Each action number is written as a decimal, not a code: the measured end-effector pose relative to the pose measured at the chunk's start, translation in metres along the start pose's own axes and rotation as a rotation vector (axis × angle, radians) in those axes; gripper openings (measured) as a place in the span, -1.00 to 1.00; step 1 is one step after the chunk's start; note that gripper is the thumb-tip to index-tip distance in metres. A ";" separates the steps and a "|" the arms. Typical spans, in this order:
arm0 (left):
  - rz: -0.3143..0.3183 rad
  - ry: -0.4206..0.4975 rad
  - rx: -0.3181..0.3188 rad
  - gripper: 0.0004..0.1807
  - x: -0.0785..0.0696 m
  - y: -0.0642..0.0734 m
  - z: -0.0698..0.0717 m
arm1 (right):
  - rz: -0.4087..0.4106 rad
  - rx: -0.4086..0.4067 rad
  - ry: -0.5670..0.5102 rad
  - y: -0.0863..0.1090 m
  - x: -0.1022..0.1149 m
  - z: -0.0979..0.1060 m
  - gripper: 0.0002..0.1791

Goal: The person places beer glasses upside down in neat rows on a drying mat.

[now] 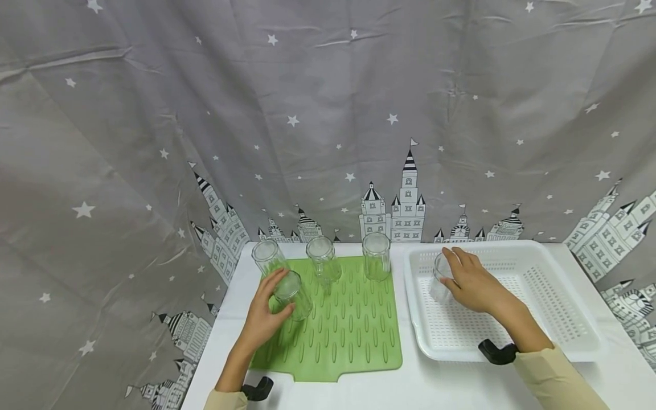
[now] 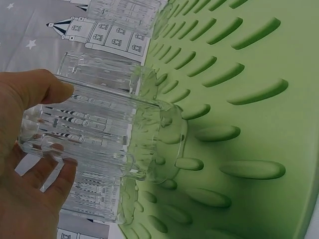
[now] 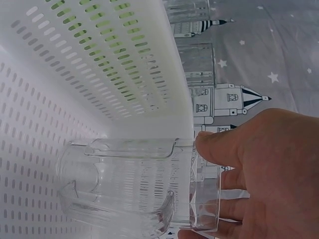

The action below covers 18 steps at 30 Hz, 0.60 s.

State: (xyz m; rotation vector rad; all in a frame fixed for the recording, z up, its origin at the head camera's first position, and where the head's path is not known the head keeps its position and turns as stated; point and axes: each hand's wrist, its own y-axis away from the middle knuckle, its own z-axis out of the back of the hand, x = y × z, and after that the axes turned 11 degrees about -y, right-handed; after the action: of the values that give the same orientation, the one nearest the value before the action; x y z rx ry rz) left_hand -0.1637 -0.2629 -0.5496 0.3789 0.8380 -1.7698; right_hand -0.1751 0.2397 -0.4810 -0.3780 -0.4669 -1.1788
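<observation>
My left hand (image 1: 266,313) grips a clear glass mug (image 1: 294,295) above the front left part of a green ribbed mat (image 1: 353,341). In the left wrist view the thumb lies along one side of this mug (image 2: 99,124) and the fingers on the other. Inside a white perforated basket (image 1: 425,341), my right hand (image 1: 474,285) holds another clear glass mug (image 1: 439,287). The right wrist view shows the thumb and fingers around the upper end of that mug (image 3: 129,184). Part of it is hidden by the hand in the head view.
Along the mat's back edge stand a left glass mug (image 1: 269,256), a middle glass mug (image 1: 323,259) and a right glass mug (image 1: 376,256). The left one is right behind the gripped mug. A grey curtain (image 1: 328,114) with stars and castles hangs behind the white table (image 1: 410,387).
</observation>
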 end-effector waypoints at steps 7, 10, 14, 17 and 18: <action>-0.003 -0.016 -0.037 0.08 0.001 0.006 -0.001 | 0.004 -0.003 0.010 0.000 -0.001 -0.001 -0.23; 0.039 -0.020 -0.052 0.16 0.002 0.013 -0.002 | 0.001 -0.001 0.009 0.000 -0.001 -0.001 -0.23; 0.120 -0.021 -0.063 0.25 0.006 0.025 -0.001 | -0.001 -0.001 0.009 0.001 -0.001 0.000 -0.23; 0.183 -0.029 -0.070 0.28 0.012 0.035 0.000 | 0.002 -0.004 0.011 0.001 0.000 0.000 -0.24; 0.202 -0.036 -0.072 0.28 0.015 0.039 0.001 | 0.004 -0.006 0.011 0.001 0.000 0.000 -0.24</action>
State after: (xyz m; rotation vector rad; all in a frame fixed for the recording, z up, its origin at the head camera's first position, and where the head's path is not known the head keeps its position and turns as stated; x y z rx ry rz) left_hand -0.1328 -0.2799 -0.5721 0.3698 0.8063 -1.5516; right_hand -0.1740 0.2401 -0.4806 -0.3777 -0.4533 -1.1784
